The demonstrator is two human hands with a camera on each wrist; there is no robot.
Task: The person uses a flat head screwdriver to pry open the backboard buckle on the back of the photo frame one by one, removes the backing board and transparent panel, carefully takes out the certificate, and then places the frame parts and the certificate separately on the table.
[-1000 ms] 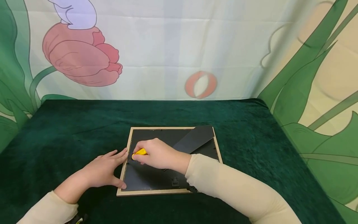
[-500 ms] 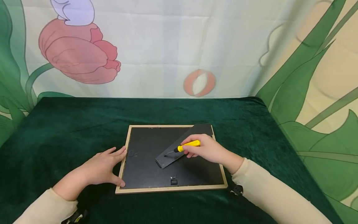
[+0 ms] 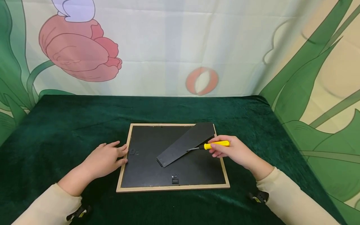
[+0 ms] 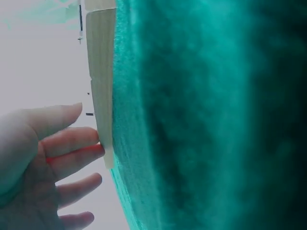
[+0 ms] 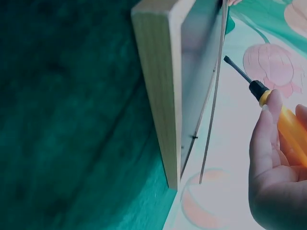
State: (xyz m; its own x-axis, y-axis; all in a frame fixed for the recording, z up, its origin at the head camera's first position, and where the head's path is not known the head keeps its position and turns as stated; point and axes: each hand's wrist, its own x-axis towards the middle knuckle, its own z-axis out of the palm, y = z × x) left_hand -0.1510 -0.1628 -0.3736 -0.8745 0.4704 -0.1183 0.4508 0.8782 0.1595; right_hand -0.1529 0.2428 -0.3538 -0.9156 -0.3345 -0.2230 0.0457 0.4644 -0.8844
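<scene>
A picture frame with a light wood border lies back side up, its black backing board facing me. Across the board runs a black easel stand, slanting from the upper right toward the middle. My right hand grips the yellow handle of a flat-tipped screwdriver, whose blade points left over the stand's lower edge. In the right wrist view the screwdriver is held above the board, apart from it. Fingers spread, my left hand touches the frame's left border; in the left wrist view the fingertips meet the wooden edge.
A dark green velvet cloth covers the table under the frame. Small black hangers sit on the backing near the lower and left edges. Behind hangs a printed curtain. Black wrist straps show at the sleeves.
My right hand has moved right with the screwdriver, from the frame's left side to its right edge, uncovering the stand and left hanger. My left thumb has slid up the left border.
</scene>
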